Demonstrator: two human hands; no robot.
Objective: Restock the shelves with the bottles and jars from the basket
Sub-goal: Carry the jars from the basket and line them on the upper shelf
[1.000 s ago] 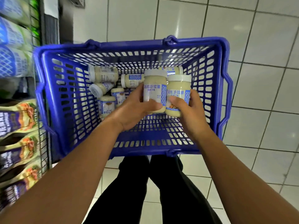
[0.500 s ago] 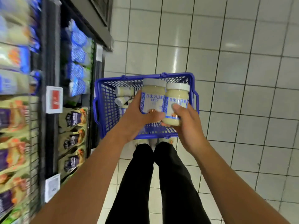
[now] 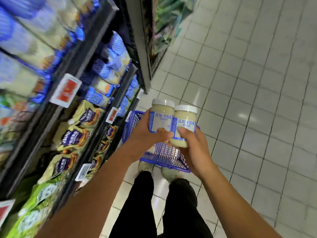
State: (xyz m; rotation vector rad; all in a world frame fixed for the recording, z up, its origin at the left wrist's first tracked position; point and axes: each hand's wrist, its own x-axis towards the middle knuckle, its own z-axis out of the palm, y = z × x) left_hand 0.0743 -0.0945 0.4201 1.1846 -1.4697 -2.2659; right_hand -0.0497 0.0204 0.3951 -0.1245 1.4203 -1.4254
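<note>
My left hand [image 3: 146, 134] grips a cream-filled jar [image 3: 161, 117] with a white lid and a blue-and-white label. Right beside it, touching, my right hand [image 3: 193, 148] holds a second jar of the same kind [image 3: 184, 124]. Both jars stand upright above the blue plastic basket [image 3: 164, 155], which sits on the tiled floor by my feet. The basket's inside is mostly hidden behind my hands. The black shelves [image 3: 96, 40] rise at the left, blurred by motion.
The shelves carry blue-and-white packs [image 3: 111, 66] higher up and yellow-purple pouches [image 3: 75, 134] lower down, with red price tags [image 3: 66, 90] on the rails. Green packs [image 3: 34, 212] fill the lowest left. White floor tiles [image 3: 257, 100] spread to the right. My dark trouser legs [image 3: 164, 203] stand below the basket.
Both hands have lifted the two jars higher, away from the basket. The view has swung up and left toward the shelves, so the basket looks smaller and lower.
</note>
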